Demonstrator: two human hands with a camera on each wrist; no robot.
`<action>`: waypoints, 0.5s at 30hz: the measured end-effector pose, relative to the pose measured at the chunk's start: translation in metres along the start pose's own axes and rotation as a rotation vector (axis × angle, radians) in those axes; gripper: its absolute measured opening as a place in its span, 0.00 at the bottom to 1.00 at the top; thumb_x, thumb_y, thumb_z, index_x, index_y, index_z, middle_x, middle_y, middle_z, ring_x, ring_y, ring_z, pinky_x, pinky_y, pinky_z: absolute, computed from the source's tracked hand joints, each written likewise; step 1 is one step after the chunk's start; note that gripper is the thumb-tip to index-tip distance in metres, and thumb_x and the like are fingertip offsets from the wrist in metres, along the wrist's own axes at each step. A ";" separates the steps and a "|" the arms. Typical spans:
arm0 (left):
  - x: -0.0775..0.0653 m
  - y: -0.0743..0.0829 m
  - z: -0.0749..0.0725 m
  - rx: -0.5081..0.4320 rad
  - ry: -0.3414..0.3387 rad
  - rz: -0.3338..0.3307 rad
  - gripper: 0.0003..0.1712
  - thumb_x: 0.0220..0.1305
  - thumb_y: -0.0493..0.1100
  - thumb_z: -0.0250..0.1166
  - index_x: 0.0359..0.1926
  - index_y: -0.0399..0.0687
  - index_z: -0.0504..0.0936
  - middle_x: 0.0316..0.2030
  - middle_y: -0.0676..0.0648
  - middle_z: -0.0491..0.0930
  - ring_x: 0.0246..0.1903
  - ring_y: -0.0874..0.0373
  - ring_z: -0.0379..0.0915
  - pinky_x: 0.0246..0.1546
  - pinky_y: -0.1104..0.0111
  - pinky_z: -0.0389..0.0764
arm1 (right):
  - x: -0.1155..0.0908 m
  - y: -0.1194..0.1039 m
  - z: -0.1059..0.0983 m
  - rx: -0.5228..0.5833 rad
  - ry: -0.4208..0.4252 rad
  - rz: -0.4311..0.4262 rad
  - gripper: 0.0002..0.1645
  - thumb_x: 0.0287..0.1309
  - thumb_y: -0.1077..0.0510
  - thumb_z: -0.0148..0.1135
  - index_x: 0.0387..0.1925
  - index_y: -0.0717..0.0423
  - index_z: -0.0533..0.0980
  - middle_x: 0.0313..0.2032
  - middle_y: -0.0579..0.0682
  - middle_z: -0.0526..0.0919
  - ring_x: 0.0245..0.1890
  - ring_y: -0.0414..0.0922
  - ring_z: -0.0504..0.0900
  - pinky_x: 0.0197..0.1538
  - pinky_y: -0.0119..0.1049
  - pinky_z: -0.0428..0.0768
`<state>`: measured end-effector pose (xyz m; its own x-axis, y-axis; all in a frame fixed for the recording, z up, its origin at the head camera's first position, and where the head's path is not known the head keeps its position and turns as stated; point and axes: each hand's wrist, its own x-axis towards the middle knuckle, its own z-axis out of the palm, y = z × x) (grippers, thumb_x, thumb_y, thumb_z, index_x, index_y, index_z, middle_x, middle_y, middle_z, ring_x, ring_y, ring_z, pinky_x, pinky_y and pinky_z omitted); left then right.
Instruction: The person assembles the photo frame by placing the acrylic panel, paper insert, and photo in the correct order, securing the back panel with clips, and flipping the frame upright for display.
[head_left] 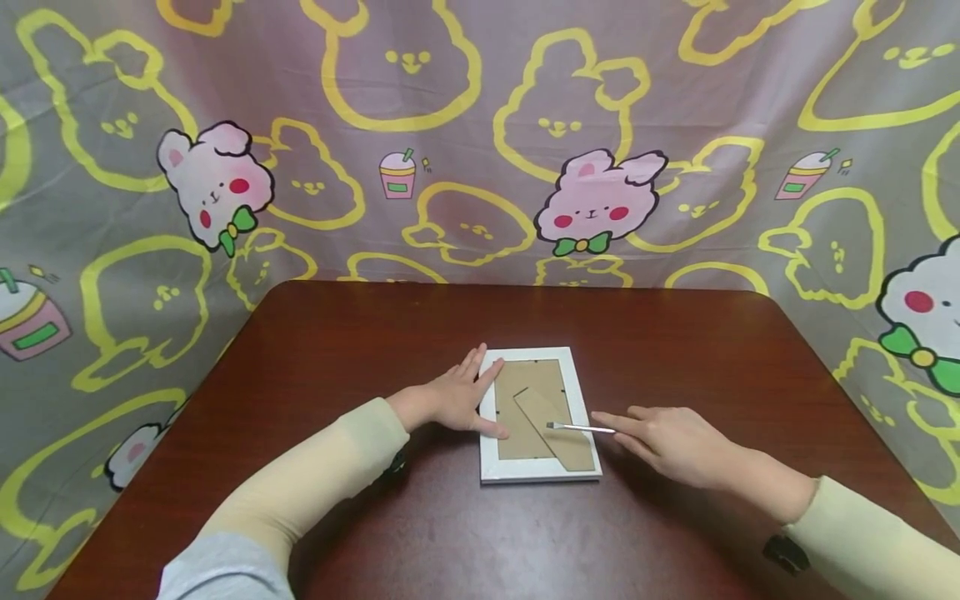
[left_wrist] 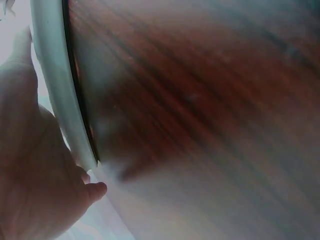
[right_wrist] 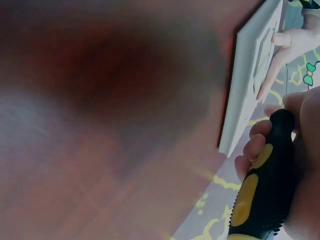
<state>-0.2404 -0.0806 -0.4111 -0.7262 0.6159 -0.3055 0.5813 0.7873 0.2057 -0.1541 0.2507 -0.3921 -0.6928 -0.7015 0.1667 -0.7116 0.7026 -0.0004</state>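
Observation:
A white picture frame lies face down, its tan backing board and slanted stand flap showing. My left hand rests on the frame's left side, fingers spread across the border and thumb reaching the board's edge. In my right hand is a flat-tipped screwdriver, pointing left over the frame. Its black and yellow handle fills the palm in the right wrist view, fingers curled round it. The flat tip overlaps the stand flap in the head view.
Small dark tabs sit around the board's edge. Beneath everything is a dark red-brown table with a glossy top. A curtain with cartoon rabbits hangs behind the table and along its sides.

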 end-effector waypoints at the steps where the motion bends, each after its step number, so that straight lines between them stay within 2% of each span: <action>1: 0.001 0.000 0.000 0.010 -0.002 0.007 0.68 0.52 0.79 0.57 0.77 0.47 0.34 0.74 0.36 0.24 0.73 0.42 0.23 0.68 0.51 0.48 | -0.003 -0.001 0.000 0.012 -0.009 -0.001 0.25 0.64 0.53 0.61 0.62 0.43 0.75 0.37 0.48 0.84 0.31 0.44 0.83 0.31 0.43 0.80; 4: 0.003 -0.001 -0.001 0.026 -0.007 0.026 0.68 0.53 0.79 0.57 0.76 0.43 0.34 0.74 0.38 0.25 0.73 0.41 0.22 0.68 0.51 0.48 | -0.011 -0.004 0.000 0.051 -0.010 -0.030 0.29 0.62 0.55 0.63 0.65 0.43 0.72 0.28 0.37 0.76 0.18 0.35 0.71 0.23 0.33 0.73; 7: 0.005 0.000 0.000 0.032 -0.009 0.028 0.69 0.53 0.80 0.56 0.76 0.42 0.33 0.75 0.39 0.25 0.73 0.41 0.21 0.69 0.51 0.47 | -0.016 -0.004 0.004 0.065 0.018 -0.101 0.36 0.58 0.60 0.65 0.67 0.40 0.69 0.23 0.35 0.65 0.13 0.31 0.53 0.17 0.26 0.60; 11: 0.006 0.001 0.003 0.021 0.024 0.029 0.70 0.52 0.80 0.56 0.76 0.41 0.34 0.74 0.37 0.26 0.72 0.40 0.22 0.69 0.52 0.47 | -0.021 -0.006 0.009 0.031 0.056 -0.206 0.45 0.48 0.68 0.67 0.68 0.40 0.68 0.24 0.38 0.65 0.13 0.31 0.49 0.16 0.24 0.57; 15: 0.005 0.003 0.008 0.023 0.051 0.027 0.72 0.50 0.81 0.56 0.76 0.39 0.34 0.74 0.35 0.26 0.72 0.39 0.22 0.69 0.52 0.46 | -0.023 -0.009 0.009 0.029 0.054 -0.245 0.50 0.42 0.72 0.67 0.68 0.41 0.67 0.24 0.39 0.66 0.13 0.31 0.49 0.16 0.24 0.56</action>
<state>-0.2397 -0.0753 -0.4198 -0.7277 0.6379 -0.2521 0.6085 0.7700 0.1919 -0.1328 0.2590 -0.4049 -0.4922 -0.8428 0.2179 -0.8613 0.5078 0.0183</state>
